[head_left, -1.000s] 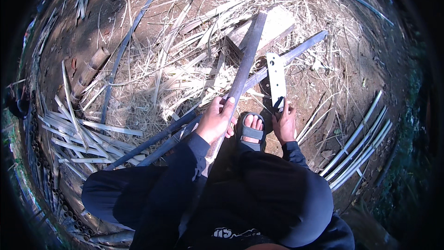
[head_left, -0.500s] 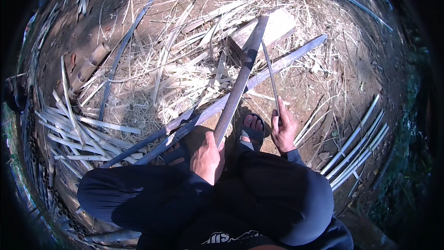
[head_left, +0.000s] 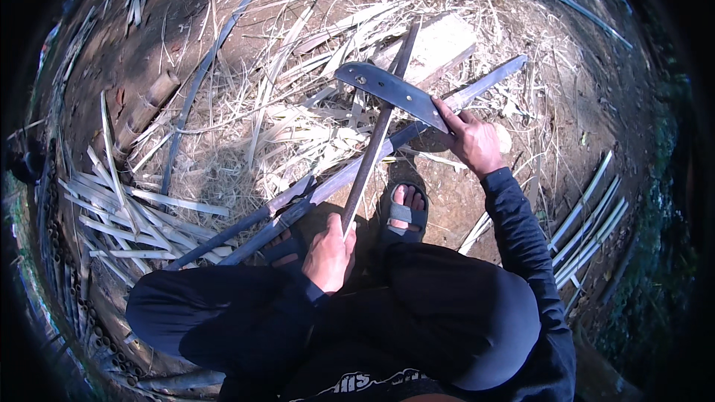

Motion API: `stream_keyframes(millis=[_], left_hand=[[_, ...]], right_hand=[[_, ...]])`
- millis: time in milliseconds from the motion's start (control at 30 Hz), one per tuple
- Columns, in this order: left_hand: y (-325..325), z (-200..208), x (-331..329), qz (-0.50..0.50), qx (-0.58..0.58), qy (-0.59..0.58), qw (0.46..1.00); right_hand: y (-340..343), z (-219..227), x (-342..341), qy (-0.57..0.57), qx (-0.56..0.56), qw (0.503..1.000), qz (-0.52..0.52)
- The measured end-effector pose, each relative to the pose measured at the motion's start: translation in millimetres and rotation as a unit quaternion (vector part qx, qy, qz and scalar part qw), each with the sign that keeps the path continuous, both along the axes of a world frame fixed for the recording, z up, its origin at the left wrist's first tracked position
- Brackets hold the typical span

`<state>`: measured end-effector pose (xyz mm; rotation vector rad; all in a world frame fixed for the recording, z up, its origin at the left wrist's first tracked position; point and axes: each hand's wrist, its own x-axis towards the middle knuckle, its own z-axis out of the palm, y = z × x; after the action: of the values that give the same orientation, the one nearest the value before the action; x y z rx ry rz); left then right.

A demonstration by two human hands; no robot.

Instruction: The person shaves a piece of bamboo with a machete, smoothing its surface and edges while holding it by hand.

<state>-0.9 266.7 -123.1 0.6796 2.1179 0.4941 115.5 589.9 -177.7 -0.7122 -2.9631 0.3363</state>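
My left hand (head_left: 328, 254) is closed around the near end of a dark split bamboo strip (head_left: 365, 171). The strip slants up and away, its far end reaching the pale wooden block (head_left: 443, 41). Gripped in my right hand (head_left: 478, 141) is a machete (head_left: 395, 92) with a broad, dark blade and several holes. Its blade lies across the strip from above, flat side showing; whether it touches the strip I cannot tell. My right index finger stretches along the blade, and the handle is mostly hidden in my palm. Beneath, longer bamboo strips (head_left: 335, 182) cross the ground diagonally.
Pale shavings (head_left: 223, 167) litter the ground ahead. Split bamboo strips (head_left: 141, 231) are heaped at the left, with more strips (head_left: 588, 227) at the right. A thick bamboo piece (head_left: 147, 112) lies far left. My sandalled foot (head_left: 406, 212) is close below the strip.
My right hand has moved up and forward with the machete, which turned from edge-on to flat side showing and now crosses the strip. The held strip has rotated and looks narrower.
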Motion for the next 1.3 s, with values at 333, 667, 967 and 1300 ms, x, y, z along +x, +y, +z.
stream_keyframes(millis=[333, 667, 967, 1300], left_hand=[[-14.6, 11.1, 5.3, 0.01, 0.007, 0.008, 1.0], [-9.3, 22.5, 13.1, -0.05, -0.035, 0.095, 0.994], [-11.1, 27.1, 11.2, 0.03, 0.171, 0.072, 0.982], [-28.3, 26.9, 29.8, -0.039, -0.023, 0.131, 0.99]], right_hand=[[-18.1, 14.5, 13.9, -0.002, -0.059, 0.998, 0.023], [-118.9, 56.0, 26.4, -0.043, -0.061, 0.97, 0.232], [-67.8, 77.5, 7.0, -0.081, -0.025, 0.991, 0.103], [-3.9, 69.0, -11.7, -0.086, -0.036, 0.995, 0.022]])
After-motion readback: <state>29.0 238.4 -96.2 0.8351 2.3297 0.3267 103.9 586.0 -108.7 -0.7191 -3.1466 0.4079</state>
